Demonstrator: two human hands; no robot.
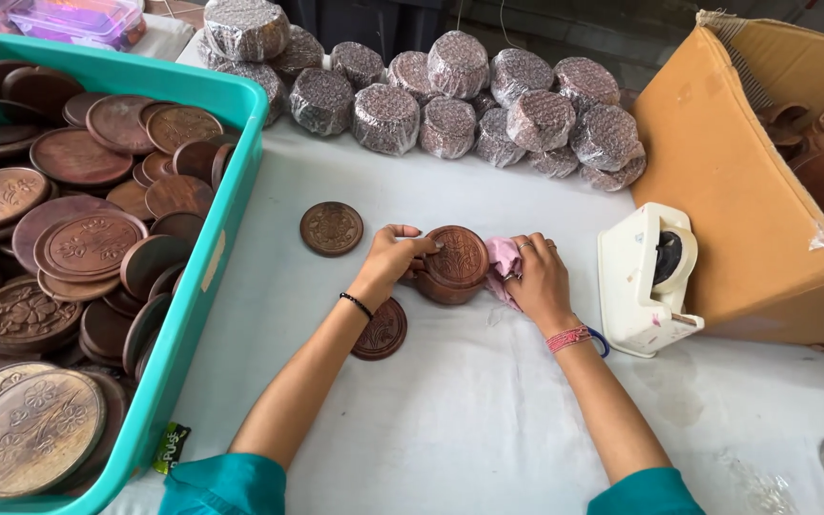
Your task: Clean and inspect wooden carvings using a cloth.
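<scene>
Head view, looking down on a white table (488,420). Centre: round carved wooden box (452,266) w/ patterned lid, resting on the table between both hands. Left hand (395,256) is closed round the box's left side, fingers curled over the lid edge; black band on that wrist. Right hand (538,277) presses a pink cloth (504,259) against the box's right side, fingers bent over the cloth; red thread bands and a blue ring on that wrist.

Just left of the box: one carved wooden disc (331,228) lying flat, apart from the hands. A second disc (381,330) lies under the left forearm, partly hidden.

Far left: teal plastic crate (204,277) heaped w/ carved wooden lids (88,246), various sizes. Rear: row of round bundles in bubble wrap (450,95), stacked approx. two high. Right: white tape dispenser (645,279) near the right hand, beside an open cardboard carton (731,172) holding more brown wooden pieces.
</scene>
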